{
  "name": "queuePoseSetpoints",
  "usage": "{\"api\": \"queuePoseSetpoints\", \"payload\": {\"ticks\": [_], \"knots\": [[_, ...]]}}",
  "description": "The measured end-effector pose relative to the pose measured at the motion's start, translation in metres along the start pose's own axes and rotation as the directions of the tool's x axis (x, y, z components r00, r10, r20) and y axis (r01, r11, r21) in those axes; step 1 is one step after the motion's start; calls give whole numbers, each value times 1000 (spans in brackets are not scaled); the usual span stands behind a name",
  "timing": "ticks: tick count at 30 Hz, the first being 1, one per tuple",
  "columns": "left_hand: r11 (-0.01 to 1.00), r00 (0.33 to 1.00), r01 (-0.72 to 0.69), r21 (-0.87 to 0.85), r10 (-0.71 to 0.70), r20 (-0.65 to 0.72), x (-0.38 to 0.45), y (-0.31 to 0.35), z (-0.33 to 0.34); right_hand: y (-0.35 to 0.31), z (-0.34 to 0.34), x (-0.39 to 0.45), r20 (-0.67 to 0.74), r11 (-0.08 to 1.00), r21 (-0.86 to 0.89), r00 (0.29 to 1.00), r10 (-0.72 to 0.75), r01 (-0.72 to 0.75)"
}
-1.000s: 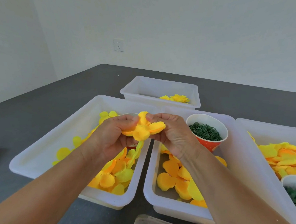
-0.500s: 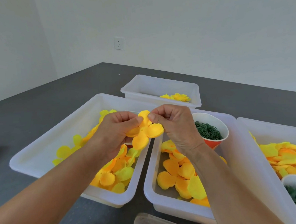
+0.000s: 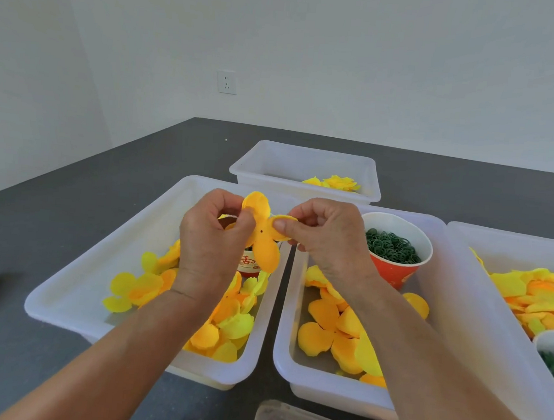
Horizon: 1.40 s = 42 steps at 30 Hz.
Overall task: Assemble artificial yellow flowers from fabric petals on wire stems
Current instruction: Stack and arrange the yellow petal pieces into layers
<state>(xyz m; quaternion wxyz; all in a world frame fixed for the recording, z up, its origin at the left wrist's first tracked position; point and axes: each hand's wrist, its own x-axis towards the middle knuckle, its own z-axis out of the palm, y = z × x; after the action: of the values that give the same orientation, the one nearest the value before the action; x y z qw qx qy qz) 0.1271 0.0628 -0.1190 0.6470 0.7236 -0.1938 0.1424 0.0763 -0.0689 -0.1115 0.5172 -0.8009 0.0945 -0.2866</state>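
The grey counter (image 3: 71, 221) is carrying four white bins. The left bin (image 3: 77, 281) is holding loose yellow petals (image 3: 224, 330) and a red cup (image 3: 248, 267), mostly hidden behind the hands. The middle bin (image 3: 285, 348) is holding orange petals (image 3: 329, 331) and a cup (image 3: 395, 274) full of green rings (image 3: 391, 247). The right bin (image 3: 507, 324) is showing more petals, and the far bin (image 3: 305, 166) is keeping a finished flower (image 3: 340, 183). Above the left and middle bins, both hands are holding one petal piece (image 3: 265, 241) in the air. The left hand (image 3: 211, 244) is pinching its left side, its grip closed on the fabric. The right hand (image 3: 329, 236) is pinching its right lobe between thumb and finger. A small hole is showing in the centre of the piece.
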Motion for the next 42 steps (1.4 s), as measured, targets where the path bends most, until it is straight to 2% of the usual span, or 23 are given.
{"api": "queuePoseSetpoints", "payload": {"ticks": [3,7,13,18,22,25,28,30,32,36,38,40,42], "knots": [[997,999,35,-69,-33,40,0,1,1,1,0,0,-39,999,-32,998,40,-42],[994,994,69,-79,-62,92,-2,3,2,0,3,-2,-52,997,-76,999,-2,-2],[997,983,-18,-74,31,180,-4,2,0,-4,2,-5,-34,987,-132,995,-95,90],[999,979,-15,-45,23,203,-1,-3,0,-6,2,-8,-17,975,-164,988,-155,150],[998,975,50,-49,-38,219,0,-3,-1,-7,3,-9,7,961,-185,978,-208,205],[984,960,159,-86,-133,246,1,-3,1,-9,5,-11,-3,955,-187,972,-235,230],[949,929,285,-138,-237,283,1,0,2,-8,6,-9,-10,971,-162,984,-180,176],[943,906,310,-118,-256,337,0,0,2,-6,6,-8,2,982,-146,993,-117,116],[955,897,285,-84,-235,375,-1,0,2,-4,6,-7,-1,993,-104,999,-54,53],[974,932,226,-6,-214,294,1,-2,3,1,6,-4,-19,993,-83,996,82,-83],[944,912,320,-74,-286,293,2,-1,3,0,6,-2,8,988,12,988,153,-153],[848,852,482,-218,-396,343,4,3,0,-2,6,-2,66,964,165,978,198,-206],[753,791,583,-305,-439,426,8,5,-2,-4,6,-2,139,913,310,963,233,-266]]}}
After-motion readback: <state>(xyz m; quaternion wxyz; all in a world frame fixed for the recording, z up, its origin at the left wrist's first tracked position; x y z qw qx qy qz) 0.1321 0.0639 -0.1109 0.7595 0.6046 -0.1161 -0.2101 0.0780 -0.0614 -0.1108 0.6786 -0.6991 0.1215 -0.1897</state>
